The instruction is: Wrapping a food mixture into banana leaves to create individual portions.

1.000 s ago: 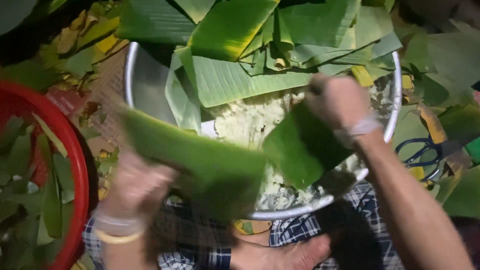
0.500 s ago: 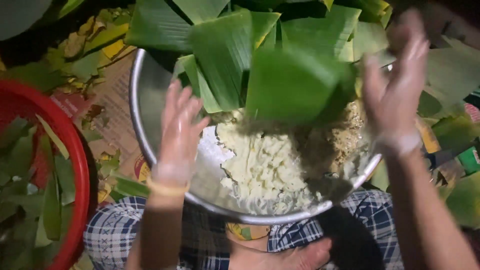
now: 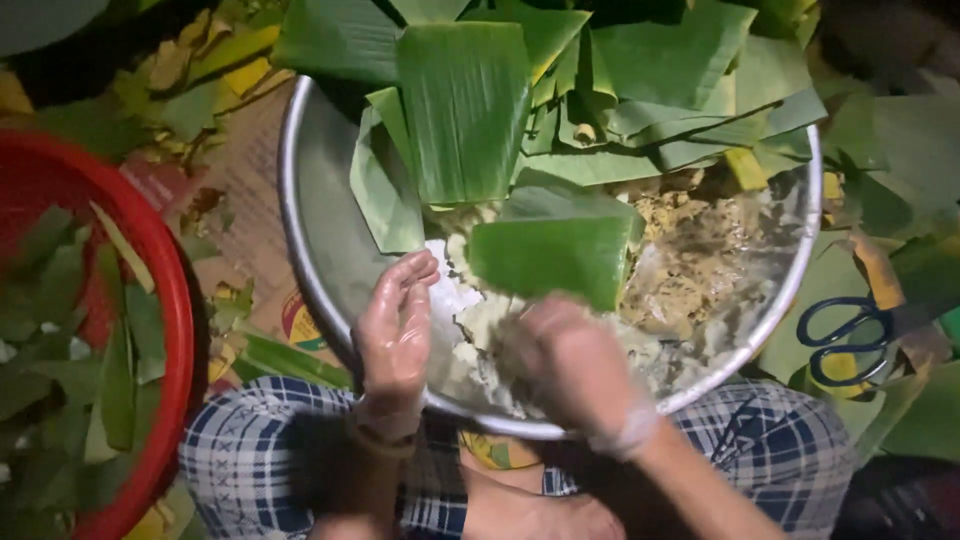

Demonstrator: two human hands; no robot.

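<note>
Leaf-strewn floor around a metal basin [image 3: 300, 200].
Both gloved hands, left hand [image 3: 395, 335] open, right hand [image 3: 570, 365] blurred, grip unclear, work the pale dough [image 3: 470, 330]; press evenly near the basin's rim.

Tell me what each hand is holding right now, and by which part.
Neither clearly holds anything. The left hand rests open on the white mash in the metal bowl. The right hand is blurred over it, so any hold cannot be told.

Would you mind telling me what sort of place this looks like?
Probably an informal food-wrapping spot on the ground: cut banana leaves heaped over a metal basin of pale filling, with scissors nearby.
</note>
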